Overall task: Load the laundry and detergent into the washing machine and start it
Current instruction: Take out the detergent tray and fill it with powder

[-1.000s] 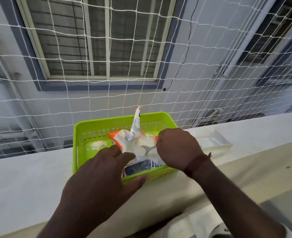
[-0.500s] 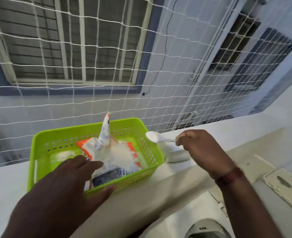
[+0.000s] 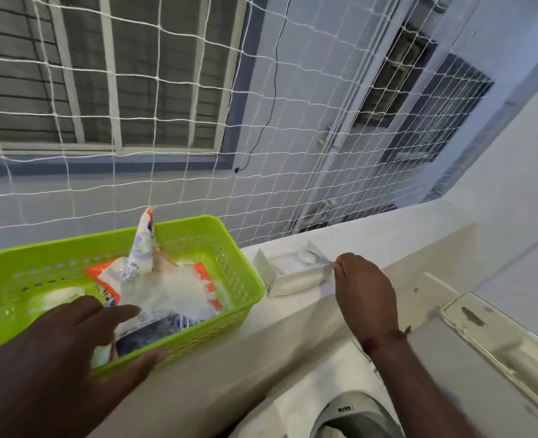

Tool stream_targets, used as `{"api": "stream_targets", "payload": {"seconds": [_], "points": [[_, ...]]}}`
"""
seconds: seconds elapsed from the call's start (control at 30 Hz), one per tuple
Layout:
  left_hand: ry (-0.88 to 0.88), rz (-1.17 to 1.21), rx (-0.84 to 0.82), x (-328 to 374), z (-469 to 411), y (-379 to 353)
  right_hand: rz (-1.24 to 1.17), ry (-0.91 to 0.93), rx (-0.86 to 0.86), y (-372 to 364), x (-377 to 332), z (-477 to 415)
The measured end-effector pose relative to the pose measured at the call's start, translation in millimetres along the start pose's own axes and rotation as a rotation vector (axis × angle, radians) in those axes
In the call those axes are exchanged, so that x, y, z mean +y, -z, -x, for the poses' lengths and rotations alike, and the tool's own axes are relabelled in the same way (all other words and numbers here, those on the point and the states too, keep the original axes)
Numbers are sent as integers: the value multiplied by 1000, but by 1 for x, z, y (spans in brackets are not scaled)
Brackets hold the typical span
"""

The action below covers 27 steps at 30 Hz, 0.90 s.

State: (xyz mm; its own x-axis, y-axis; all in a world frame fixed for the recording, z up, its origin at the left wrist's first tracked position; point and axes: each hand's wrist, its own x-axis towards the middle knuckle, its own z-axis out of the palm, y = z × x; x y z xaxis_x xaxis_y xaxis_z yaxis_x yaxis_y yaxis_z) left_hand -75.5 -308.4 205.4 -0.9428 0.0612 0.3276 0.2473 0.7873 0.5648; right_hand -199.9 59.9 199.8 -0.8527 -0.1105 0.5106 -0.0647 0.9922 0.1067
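1. The right hand (image 3: 364,290) has carried the spoon (image 3: 316,260) from over the basket (image 3: 245,273) to the white tray (image 3: 288,273) on the ledge, fingers pinching its handle.
2. The left hand (image 3: 81,343), fingers spread, steadies the basket holding the detergent bag (image 3: 163,286).
3. Detergent is being measured out; the washing machine (image 3: 349,412) below still awaits it and starting.

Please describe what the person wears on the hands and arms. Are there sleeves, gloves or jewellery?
Both hands, left hand and right hand, are bare, without gloves or rings that I can see. No sleeves show on the forearms. A thin dark red band circles the right wrist.
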Motion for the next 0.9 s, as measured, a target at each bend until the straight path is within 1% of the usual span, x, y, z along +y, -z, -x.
{"api": "stream_targets", "payload": {"seconds": [0.07,0.17,0.23,0.27,0.3,0.33,0.4,0.43,0.5,0.53,0.57,0.63,0.73,0.77,0.83,0.9], "points": [[6,12,-10,0,0,0,33,33,43,-5,1,2],[-6,29,-7,3,0,1,7,76,180,-5,2,8],[-36,-14,12,6,0,5,-12,139,249,-4,1,12],[-41,-49,6,8,0,7,-33,145,244,-2,-1,14],[-32,-85,-11,10,1,8,-95,107,212,0,-5,15],[-15,-120,-24,12,2,9,-219,17,151,6,-12,14],[17,-188,-36,16,6,8,-554,-230,-18,22,-26,9],[36,-211,-46,18,8,8,-711,-312,-81,31,-35,7],[63,-224,-51,20,12,7,-956,-353,-171,54,-53,2],[72,-231,-46,22,13,7,-1028,-324,-220,65,-63,-1],[76,-234,-43,24,13,7,-1049,-263,-273,75,-74,-4],[73,-228,-43,28,14,8,-940,-91,-357,88,-99,-8],[92,-190,-11,31,15,9,-574,159,-383,87,-136,-11],[96,-185,-1,32,15,10,-452,215,-379,84,-148,-10],[89,-175,6,33,15,11,-290,251,-357,81,-170,-8],[83,-166,5,33,15,11,-234,237,-392,76,-184,-8]]}}
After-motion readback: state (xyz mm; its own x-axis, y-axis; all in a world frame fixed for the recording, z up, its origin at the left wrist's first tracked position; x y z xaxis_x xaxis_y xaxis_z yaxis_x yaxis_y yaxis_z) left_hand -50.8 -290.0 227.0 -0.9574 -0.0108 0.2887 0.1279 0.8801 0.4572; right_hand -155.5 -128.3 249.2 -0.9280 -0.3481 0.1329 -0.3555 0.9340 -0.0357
